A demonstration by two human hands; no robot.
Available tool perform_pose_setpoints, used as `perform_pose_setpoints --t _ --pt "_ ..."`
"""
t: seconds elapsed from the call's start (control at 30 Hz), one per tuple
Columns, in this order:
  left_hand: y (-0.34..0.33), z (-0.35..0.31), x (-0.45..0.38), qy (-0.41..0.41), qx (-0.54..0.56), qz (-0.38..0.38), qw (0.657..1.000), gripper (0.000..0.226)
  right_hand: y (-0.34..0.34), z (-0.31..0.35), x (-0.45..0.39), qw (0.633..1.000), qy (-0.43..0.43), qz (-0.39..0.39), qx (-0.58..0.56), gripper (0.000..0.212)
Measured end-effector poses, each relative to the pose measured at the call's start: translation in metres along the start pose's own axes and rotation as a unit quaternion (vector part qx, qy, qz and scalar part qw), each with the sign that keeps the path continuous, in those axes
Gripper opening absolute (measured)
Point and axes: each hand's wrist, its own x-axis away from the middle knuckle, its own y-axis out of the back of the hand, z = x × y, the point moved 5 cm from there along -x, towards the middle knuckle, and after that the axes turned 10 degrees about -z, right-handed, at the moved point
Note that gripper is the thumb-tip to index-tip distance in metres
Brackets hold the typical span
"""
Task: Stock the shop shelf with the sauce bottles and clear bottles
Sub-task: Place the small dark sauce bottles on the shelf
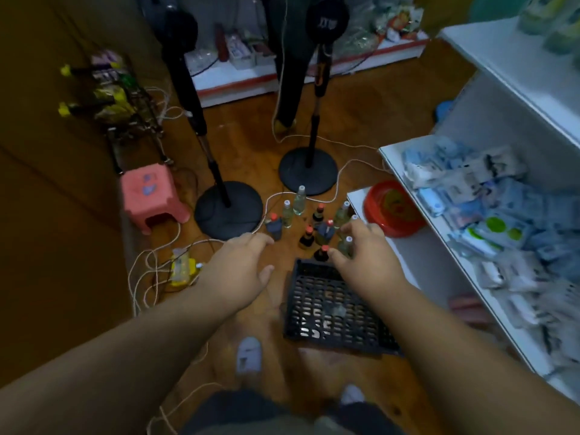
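Both hands reach out over the floor toward the bottles. The left hand (pixel 248 255) is open, fingers spread and loose, holding nothing, just short of a red-capped sauce bottle (pixel 274 227) at the left of the cluster. The right hand (pixel 364 249) is also spread and curled downward over the right side of the group, its fingertips near a dark sauce bottle (pixel 321 253) and a clear bottle (pixel 345 245); whether it touches either I cannot tell. The bottles stand close together on the wooden floor, between the black crate (pixel 332 312) and the two round stand bases, just beside the white shelf (pixel 405 255), whose lowest board holds a red bowl (pixel 392 208). The main risk, as I judge it, is knocking: the bottles are small, upright and tightly grouped, so a wide hand coming down among them could tip one into its neighbours and topple several. A white cord (pixel 276 196) runs along the floor right by them and could snag a wrist or a bottle. The dim light makes the clear ones easy to miss. Counting what shows: about five sauce bottles with red caps, and about five clear bottles, the right hand hiding part of the group, so both counts are uncertain. One crate, one bowl.
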Motion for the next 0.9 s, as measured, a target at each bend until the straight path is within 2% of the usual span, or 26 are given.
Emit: perform_pose_setpoints --t 0.17,0.37,0.53,0.67,0.8,0.9 --pt "-0.026 -0.008 -0.064 -0.056 0.031 0.073 0.995 0.047 -0.003 -0.022 -0.026 0.997 -0.074 -0.002 0.024 0.041" --pt "-0.08 -0.002 -0.125 -0.057 0.031 0.138 0.988 0.048 -0.044 -0.048 -0.08 0.994 -0.104 0.025 0.014 0.042" --pt "-0.16 0.023 -0.182 -0.082 0.014 0.199 0.976 0.05 -0.128 -0.085 -0.128 0.984 -0.164 0.061 -0.015 0.04" --pt "-0.247 0.042 -0.233 -0.103 0.018 0.231 0.967 0.058 -0.202 -0.128 -0.171 0.973 -0.217 0.075 0.001 0.046" --pt "-0.338 0.072 -0.282 -0.103 -0.018 0.249 0.963 0.042 -0.278 -0.177 -0.214 0.966 -0.245 0.081 0.001 0.048" --pt "-0.409 0.093 -0.306 -0.118 -0.035 0.275 0.953 0.04 -0.336 -0.219 -0.234 0.959 -0.268 0.092 0.02 0.048"
